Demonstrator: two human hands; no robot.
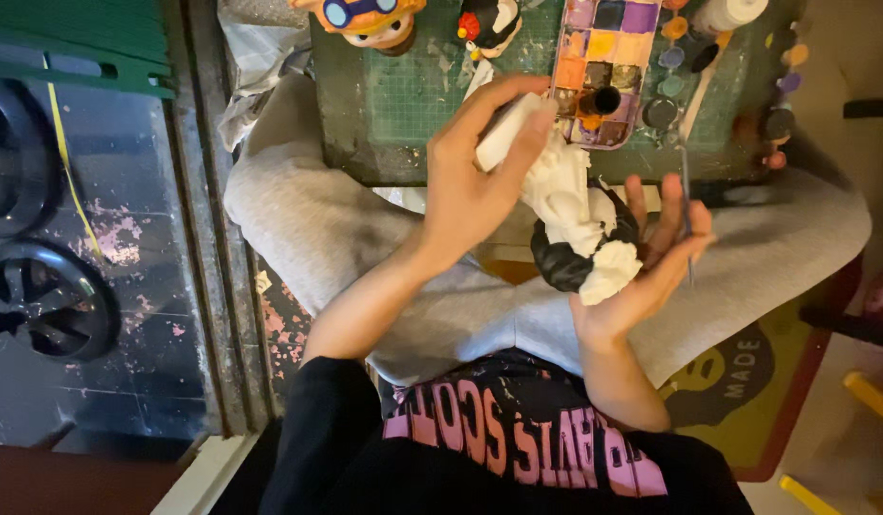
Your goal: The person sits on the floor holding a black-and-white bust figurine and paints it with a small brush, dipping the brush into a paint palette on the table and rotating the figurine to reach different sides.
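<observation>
My left hand [475, 176] grips the upper end of a white figurine [565, 195] that has black painted areas on its lower part. My right hand [651, 262] lies palm up under the figurine's lower end and also pinches a thin paintbrush [686, 205] between thumb and fingers. The figurine hangs over my lap, just in front of a green cutting mat [413, 95]. A paint palette [603, 67] with several coloured wells lies on the mat right beyond the figurine.
Two painted figures, an orange one with goggles [370, 19] and a black, white and red one [489, 24], stand at the mat's far edge. Small paint pots [780, 86] line the right side. Grey trousers [308, 224] cover my crossed legs. Dark wheels [41, 296] lie at left.
</observation>
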